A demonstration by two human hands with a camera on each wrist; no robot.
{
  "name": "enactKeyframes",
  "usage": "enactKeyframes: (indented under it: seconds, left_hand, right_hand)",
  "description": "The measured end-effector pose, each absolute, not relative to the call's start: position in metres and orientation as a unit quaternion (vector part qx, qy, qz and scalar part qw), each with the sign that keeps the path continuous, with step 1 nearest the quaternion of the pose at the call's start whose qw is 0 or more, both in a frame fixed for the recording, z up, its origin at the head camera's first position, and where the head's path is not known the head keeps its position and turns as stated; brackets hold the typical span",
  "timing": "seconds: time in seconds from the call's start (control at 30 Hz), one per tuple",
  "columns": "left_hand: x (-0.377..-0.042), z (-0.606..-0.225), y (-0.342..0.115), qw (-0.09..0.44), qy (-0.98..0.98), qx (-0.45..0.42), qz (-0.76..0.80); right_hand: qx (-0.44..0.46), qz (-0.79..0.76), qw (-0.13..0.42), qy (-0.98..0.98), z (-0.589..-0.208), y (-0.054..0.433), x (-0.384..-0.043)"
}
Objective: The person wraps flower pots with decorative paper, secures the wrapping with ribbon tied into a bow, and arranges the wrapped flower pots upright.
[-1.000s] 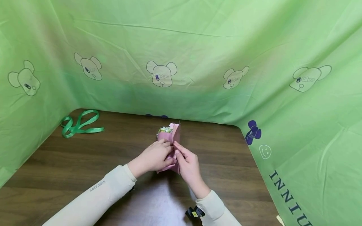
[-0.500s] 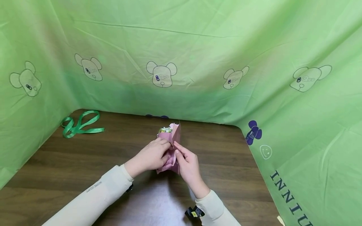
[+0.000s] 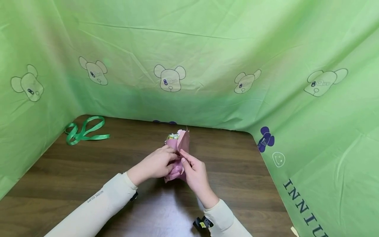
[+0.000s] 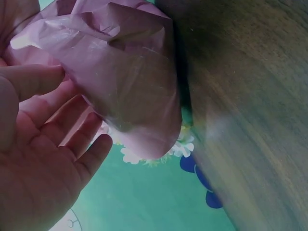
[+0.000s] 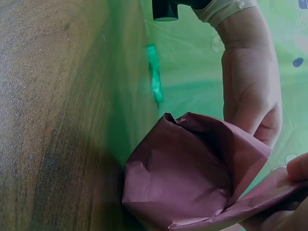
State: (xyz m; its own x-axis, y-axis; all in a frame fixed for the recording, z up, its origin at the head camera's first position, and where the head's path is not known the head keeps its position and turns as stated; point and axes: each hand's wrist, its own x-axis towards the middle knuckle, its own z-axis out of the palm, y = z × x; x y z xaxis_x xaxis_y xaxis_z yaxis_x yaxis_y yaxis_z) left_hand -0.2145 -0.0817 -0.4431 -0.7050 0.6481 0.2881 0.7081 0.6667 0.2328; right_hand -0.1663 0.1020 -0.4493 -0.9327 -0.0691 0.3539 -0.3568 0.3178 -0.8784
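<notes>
A small bouquet wrapped in pink paper (image 3: 183,141) stands near the middle of the table. White, yellow and pale pink flowers (image 3: 172,136) show at its far end. My left hand (image 3: 154,163) lies along the wrap's left side; in the left wrist view its fingers (image 4: 89,156) are loosely extended against the paper's edge. From the right, my right hand (image 3: 196,172) pinches a loose edge of the paper between thumb and fingers. In the right wrist view, the wrap's folded paper end (image 5: 178,178) faces the camera, and part of the right hand is cut off by the frame.
A loosely looped green ribbon (image 3: 99,137) lies at the table's back left. Green printed cloth (image 3: 207,49) encloses the brown wooden table (image 3: 237,184) at the back and both sides. Each wrist wears a dark device (image 3: 203,223).
The left hand has drawn slightly back to the left, and its fingers have come off the paper's front edge. The right hand has shifted slightly left, still pinching the paper.
</notes>
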Motion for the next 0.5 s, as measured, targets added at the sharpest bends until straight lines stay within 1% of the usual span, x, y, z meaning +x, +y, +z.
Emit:
enactKeyframes:
  seconds: [0.2,0.37,0.5]
  left_hand:
    - [-0.2148,-0.4427,-0.0831,0.097,-0.907,-0.378,-0.158]
    - [-0.2159,-0.4449,-0.0834,0.113,-0.904,-0.381,-0.156]
    - [-0.2159,-0.445,-0.0839,0.116,-0.903,-0.381,-0.16]
  right_hand:
    - [0.149,0.553,0.123,-0.811,-0.4487,0.1006,-0.1657]
    - [0.162,0.54,0.124,-0.817,-0.4484,0.099,-0.1647]
    - [0.178,0.52,0.134,-0.825,-0.4488,0.0981,-0.1645]
